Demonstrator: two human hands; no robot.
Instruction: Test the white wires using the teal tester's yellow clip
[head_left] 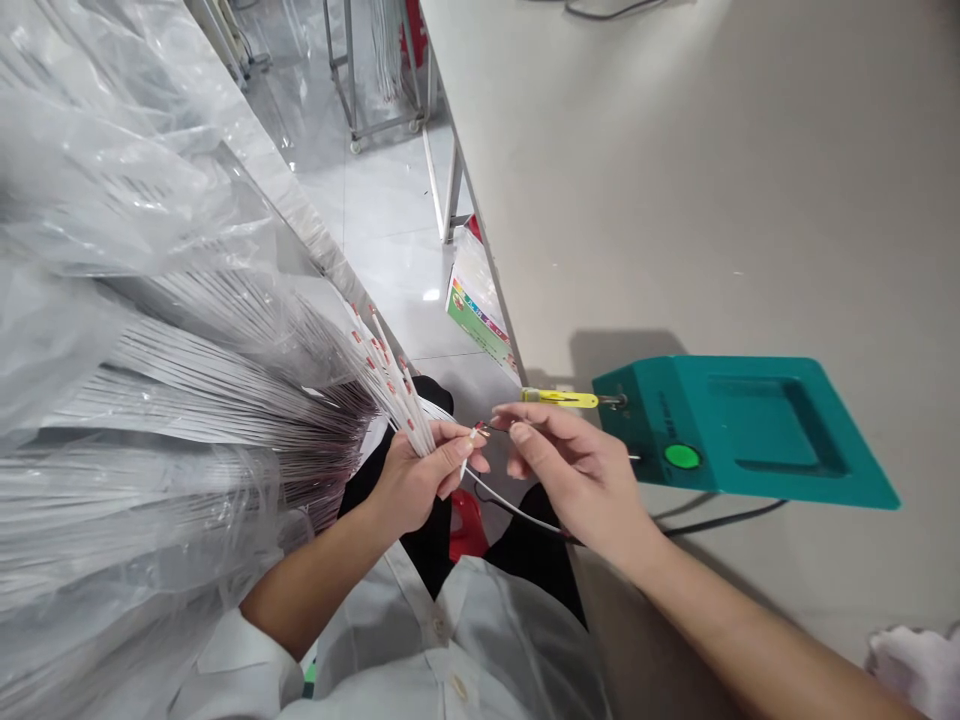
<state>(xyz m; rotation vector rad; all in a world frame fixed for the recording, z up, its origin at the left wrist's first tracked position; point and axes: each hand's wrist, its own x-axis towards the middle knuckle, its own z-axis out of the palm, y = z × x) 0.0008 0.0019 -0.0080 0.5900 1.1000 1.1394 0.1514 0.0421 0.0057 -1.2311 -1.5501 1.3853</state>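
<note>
A bundle of white wires (401,395) with reddish tips is gripped in my left hand (416,475). Between that hand's thumb and forefinger, the stripped end of one wire (478,431) points to the right. Close by, my right hand (574,465) has its thumb and fingers together on a thin dark wire (496,430), which reaches toward the stripped end. Whether the two touch is too small to tell. Just beyond the right hand, a yellow clip (559,398) is attached to a teal tester box (780,425) with a lit green button (683,457).
Many white wires (217,430) under clear plastic sheeting (135,180) fill the left side. The grey table (712,200) spans the right, with a black cable (727,518) on it. A printed carton (480,320) and a metal rack (352,80) stand on the floor between.
</note>
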